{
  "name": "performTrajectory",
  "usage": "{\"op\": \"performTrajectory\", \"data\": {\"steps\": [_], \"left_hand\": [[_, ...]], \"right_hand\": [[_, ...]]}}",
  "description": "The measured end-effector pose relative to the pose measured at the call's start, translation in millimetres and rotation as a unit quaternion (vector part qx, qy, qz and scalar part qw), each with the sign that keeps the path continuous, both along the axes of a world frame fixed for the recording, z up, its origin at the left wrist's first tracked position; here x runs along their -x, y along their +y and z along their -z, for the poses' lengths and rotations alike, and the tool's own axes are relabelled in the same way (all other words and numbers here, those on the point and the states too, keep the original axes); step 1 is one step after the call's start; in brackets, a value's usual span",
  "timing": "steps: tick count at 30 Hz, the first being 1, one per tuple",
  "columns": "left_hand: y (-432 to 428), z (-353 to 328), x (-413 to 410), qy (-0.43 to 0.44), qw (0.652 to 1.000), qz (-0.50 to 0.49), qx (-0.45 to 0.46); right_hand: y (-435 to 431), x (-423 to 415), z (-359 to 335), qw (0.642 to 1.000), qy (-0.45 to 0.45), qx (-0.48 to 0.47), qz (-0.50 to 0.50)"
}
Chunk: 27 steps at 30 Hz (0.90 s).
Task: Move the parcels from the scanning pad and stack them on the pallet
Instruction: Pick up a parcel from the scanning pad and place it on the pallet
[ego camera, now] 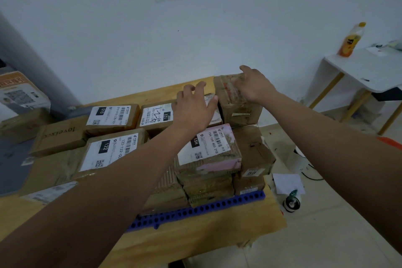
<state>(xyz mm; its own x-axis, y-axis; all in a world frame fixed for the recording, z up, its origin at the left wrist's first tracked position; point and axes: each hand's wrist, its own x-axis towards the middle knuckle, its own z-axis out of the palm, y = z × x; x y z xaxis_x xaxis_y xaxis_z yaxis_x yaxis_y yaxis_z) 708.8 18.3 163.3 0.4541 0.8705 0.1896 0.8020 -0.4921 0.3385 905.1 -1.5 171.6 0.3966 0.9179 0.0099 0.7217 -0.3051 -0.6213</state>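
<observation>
- Step in hand, as I judge it: seating the small brown tape-wrapped cardboard parcel (237,111) on the top tier, far right corner of the stack.
- The stack stands on the blue perforated plastic pallet (217,206), which lies on the pale wooden surface (185,243).
- Right grip (253,86), a bare hand: fingers bent over the parcel's top, clamped on it.
- Left grip (194,107), also bare: fingers spread and apart, holding nothing, above the flat brown parcel with a hand-marked white label (155,116). Its fingertips reach the small parcel's left side; I cannot tell if they touch.
- The parcel sits on a creased brown cardboard carton (252,148), just behind the pink-edged parcel with a printed white label (208,148).
- To do it well: press the parcel's left face flush against its neighbour, and square its edges with the carton below.
- The creased carton may give unevenly, so check for rocking before letting go.
- Risk: this corner is near the pallet's right edge, so an overhanging parcel could tip to the floor.
</observation>
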Motion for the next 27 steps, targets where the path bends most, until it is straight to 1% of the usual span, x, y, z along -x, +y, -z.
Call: {"op": "performTrajectory", "data": {"steps": [3, 5, 8, 12, 14, 17, 21, 23, 25, 27], "left_hand": [[2, -7, 11, -0.005, 1.0, 0.0, 0.019], [4, -14, 21, 0.004, 1.0, -0.004, 0.012], [6, -28, 45, 0.002, 1.0, -0.02, -0.006], [-1, -35, 90, -0.01, 1.0, -0.024, -0.005], [-9, -33, 112, -0.003, 1.0, -0.022, -0.005], [-22, -27, 138, 0.01, 1.0, -0.01, -0.002], [-40, -12, 160, 0.051, 0.998, 0.002, -0.037], [-48, -4, 166, 0.049, 0.997, 0.016, -0.055], [-53, 3, 170, 0.045, 0.996, 0.022, -0.073], [-57, 6, 172, 0.037, 0.996, 0.016, -0.083]], "right_hand": [[-3, 3, -4, 1.0, -0.008, 0.002, 0.015], [-3, 10, -8, 0.999, -0.034, -0.008, 0.017], [-9, 35, -17, 0.994, -0.105, -0.031, -0.008], [-19, 78, -20, 0.976, -0.197, -0.071, -0.062], [-27, 100, -17, 0.976, -0.192, -0.077, -0.074], [-44, 133, -15, 0.977, -0.152, -0.082, -0.122], [-63, 166, -4, 0.977, -0.141, -0.051, -0.152], [-69, 180, 2, 0.969, -0.146, -0.037, -0.197], [-72, 189, 11, 0.947, -0.182, 0.004, -0.264], [-74, 190, 22, 0.921, -0.231, 0.079, -0.304]]}}
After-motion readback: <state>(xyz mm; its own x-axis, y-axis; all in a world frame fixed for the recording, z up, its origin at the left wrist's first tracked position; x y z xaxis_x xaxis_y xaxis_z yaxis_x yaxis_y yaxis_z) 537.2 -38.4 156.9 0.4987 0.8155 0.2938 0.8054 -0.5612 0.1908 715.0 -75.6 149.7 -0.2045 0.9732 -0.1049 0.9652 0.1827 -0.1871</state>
